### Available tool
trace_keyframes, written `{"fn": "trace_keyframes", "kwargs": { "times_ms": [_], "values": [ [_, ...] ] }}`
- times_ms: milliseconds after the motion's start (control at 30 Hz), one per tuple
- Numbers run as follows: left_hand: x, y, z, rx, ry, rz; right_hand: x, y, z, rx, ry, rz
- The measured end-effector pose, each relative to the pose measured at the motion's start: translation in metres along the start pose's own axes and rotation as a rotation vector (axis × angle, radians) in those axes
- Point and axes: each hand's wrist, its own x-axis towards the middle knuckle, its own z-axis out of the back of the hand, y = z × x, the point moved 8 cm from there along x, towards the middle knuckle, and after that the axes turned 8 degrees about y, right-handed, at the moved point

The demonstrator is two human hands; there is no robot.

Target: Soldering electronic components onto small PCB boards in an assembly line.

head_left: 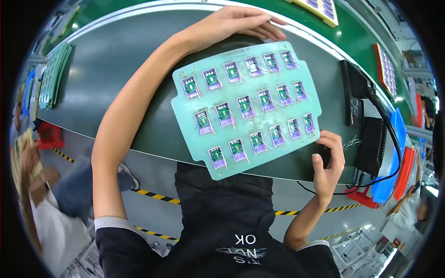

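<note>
A pale green tray lies slanted over the dark bench in front of me. Its rows of rectangular pockets hold small green circuit boards in purple housings, with thin red and white wires sticking out. My left arm reaches around the tray's left side. Beyond the far edge, my left hand is open, its fingers stretched out above the tray's far right corner. My right hand is beside the near right corner, fingers bent and thumb apart. Its fingertips are at the tray's edge; whether they touch it I cannot tell.
Black boxes with cables stand at the right, by a blue bin. Green trays stack at the far left. A yellow tray and a red-edged tray lie beyond the bench's rail. Another person works at left.
</note>
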Motion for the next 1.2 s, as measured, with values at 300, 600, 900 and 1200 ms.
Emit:
{"fn": "trace_keyframes", "kwargs": {
  "times_ms": [300, 600, 900, 1200],
  "values": [
    [0.003, 0.009, -0.005, -0.108, -0.055, -0.011, -0.001, -0.005, -0.006, -0.046, -0.013, -0.034],
    [0.004, 0.018, -0.029, -0.493, 0.036, -0.015, -0.002, -0.005, -0.006, -0.092, 0.028, -0.037],
    [0.001, 0.018, -0.023, -0.509, 0.038, 0.013, 0.0, -0.008, -0.008, -0.086, 0.021, -0.076],
    [0.007, 0.017, -0.028, -0.502, 0.038, 0.051, 0.004, 0.002, 0.005, -0.095, -0.018, -0.014]
  ]
}}
